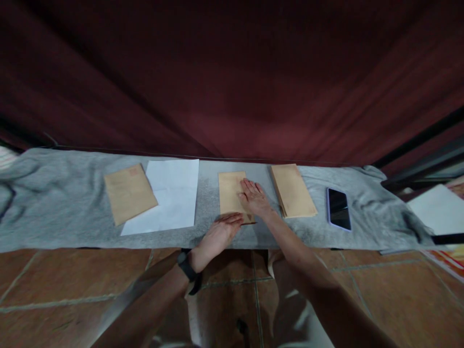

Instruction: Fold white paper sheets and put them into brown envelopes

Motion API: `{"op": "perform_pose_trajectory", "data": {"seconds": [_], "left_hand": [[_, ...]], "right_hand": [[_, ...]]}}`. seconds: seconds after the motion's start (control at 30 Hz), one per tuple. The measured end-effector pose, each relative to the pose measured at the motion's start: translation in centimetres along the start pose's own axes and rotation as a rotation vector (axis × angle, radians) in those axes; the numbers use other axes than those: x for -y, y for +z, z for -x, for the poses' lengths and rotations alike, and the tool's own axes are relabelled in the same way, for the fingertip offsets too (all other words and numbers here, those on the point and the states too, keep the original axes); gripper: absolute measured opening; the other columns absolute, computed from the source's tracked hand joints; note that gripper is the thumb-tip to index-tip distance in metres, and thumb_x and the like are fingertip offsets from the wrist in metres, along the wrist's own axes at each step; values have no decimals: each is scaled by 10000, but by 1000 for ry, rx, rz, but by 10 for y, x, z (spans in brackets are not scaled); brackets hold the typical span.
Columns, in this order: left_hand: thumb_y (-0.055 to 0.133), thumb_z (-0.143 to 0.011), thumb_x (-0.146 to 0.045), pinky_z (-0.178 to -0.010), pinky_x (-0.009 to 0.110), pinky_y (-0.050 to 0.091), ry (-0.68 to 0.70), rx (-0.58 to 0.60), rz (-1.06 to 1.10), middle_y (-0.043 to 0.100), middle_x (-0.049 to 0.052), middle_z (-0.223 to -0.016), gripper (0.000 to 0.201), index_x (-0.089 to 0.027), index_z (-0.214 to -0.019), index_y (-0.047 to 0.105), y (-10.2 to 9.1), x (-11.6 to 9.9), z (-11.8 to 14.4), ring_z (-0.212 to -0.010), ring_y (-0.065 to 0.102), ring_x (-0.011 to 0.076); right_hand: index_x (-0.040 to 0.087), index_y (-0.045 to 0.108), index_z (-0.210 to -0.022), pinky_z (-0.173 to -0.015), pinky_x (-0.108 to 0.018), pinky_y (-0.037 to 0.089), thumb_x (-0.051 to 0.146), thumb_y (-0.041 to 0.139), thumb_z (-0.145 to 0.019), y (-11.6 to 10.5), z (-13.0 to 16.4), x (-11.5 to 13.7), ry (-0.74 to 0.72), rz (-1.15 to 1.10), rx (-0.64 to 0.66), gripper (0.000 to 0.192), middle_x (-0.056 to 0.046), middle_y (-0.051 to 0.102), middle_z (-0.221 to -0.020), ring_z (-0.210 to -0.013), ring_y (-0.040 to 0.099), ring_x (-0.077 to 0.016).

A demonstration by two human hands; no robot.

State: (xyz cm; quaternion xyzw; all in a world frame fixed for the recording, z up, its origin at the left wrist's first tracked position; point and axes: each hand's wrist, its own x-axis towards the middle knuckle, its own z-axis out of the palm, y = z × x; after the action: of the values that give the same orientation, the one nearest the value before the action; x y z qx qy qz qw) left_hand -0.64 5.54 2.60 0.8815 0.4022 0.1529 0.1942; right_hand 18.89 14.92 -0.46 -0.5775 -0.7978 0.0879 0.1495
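A brown envelope [229, 192] lies flat in the middle of a grey cloth [61, 203]. My right hand [255, 197] rests palm down on the envelope's right half, fingers spread. My left hand [217, 236], with a black band on its wrist, touches the envelope's near edge with its fingers flat. To the right lies a stack of brown envelopes [293, 189]. At the left, another brown envelope [129, 192] lies partly over a white sheet of paper [170, 195].
A dark phone [338, 209] lies face up right of the stack. A dark red curtain [232, 82] hangs behind the cloth. Brown floor tiles [65, 280] run along the near side. White paper [438, 208] and dark bars sit at the far right.
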Motion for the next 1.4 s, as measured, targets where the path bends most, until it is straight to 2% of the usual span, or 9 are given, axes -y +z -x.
{"op": "perform_pose_trajectory", "data": {"seconds": [0.2, 0.43, 0.53, 0.63, 0.73, 1.0, 1.13, 1.27, 1.4], "left_hand": [[497, -1034, -252, -1124, 410, 533, -47, -36, 46, 693, 90, -1386, 331, -195, -1281, 709, 1, 5, 2, -1296, 646, 225], [534, -1026, -251, -1116, 399, 534, -50, -75, 78, 708, 82, -1362, 304, -199, -1256, 725, -2, 10, 5, -1282, 654, 225], [530, -1029, -250, -1101, 398, 546, -32, -105, 87, 725, 86, -1328, 289, -197, -1223, 737, -2, 11, 4, -1260, 667, 223], [524, -1030, -247, -1081, 391, 559, -43, -127, 86, 736, 92, -1302, 283, -188, -1195, 745, -2, 10, 3, -1226, 686, 221], [496, -1036, -237, -1079, 385, 559, -52, -150, 79, 742, 81, -1284, 296, -198, -1189, 747, -3, 7, 3, -1220, 686, 213], [468, -1028, -205, -1077, 388, 555, -69, -164, 35, 721, 79, -1313, 327, -209, -1263, 697, 0, 2, 3, -1242, 666, 213], [433, -973, -54, -1100, 365, 526, -70, -117, -126, 669, 104, -1400, 450, -189, -1360, 620, 2, -5, 8, -1326, 612, 209], [411, -925, 5, -1150, 410, 482, 7, -30, -305, 636, 172, -1438, 492, -119, -1356, 615, 9, -12, 15, -1369, 585, 253], [389, -933, -46, -1166, 452, 470, -22, -74, -371, 604, 200, -1472, 515, -94, -1408, 583, 24, -14, 24, -1413, 547, 281]], "right_hand": [[152, 384, -1604, -1294, -489, 259, 348, 415, -1081, -8, 35, -2, -134, -9, 12, 559, -123, 363, -1661, -1546, 358, -250], [221, 476, -1560, -1282, -457, 306, 327, 407, -1093, -31, 73, -11, -245, -163, 147, 483, -86, 431, -1634, -1523, 402, -205], [270, 533, -1516, -1269, -476, 322, 392, 498, -1072, -39, 82, -15, -317, -268, 212, 462, -69, 494, -1600, -1504, 434, -208], [277, 615, -1428, -1248, -490, 344, 330, 603, -1027, -39, 84, -16, -336, -333, 164, 405, -65, 591, -1521, -1445, 508, -209], [266, 686, -1301, -1210, -463, 391, 222, 599, -1008, -35, 83, -13, -297, -364, 91, 309, -49, 671, -1419, -1357, 581, -196], [257, 702, -1203, -1137, -426, 447, 191, 590, -990, -30, 83, -5, -226, -317, 43, 249, -53, 697, -1331, -1290, 601, -213], [248, 701, -1226, -1160, -436, 447, 201, 577, -1001, -31, 83, -5, -212, -296, 36, 261, -62, 695, -1340, -1291, 602, -218], [205, 665, -1342, -1251, -472, 365, 204, 471, -1045, -31, 91, 10, -236, -262, 11, 355, -94, 670, -1402, -1349, 578, -221], [194, 443, -1574, -1266, -451, 366, 317, 400, -1085, -25, 110, 40, -291, -281, 70, 507, -104, 494, -1599, -1509, 419, -215]]}}
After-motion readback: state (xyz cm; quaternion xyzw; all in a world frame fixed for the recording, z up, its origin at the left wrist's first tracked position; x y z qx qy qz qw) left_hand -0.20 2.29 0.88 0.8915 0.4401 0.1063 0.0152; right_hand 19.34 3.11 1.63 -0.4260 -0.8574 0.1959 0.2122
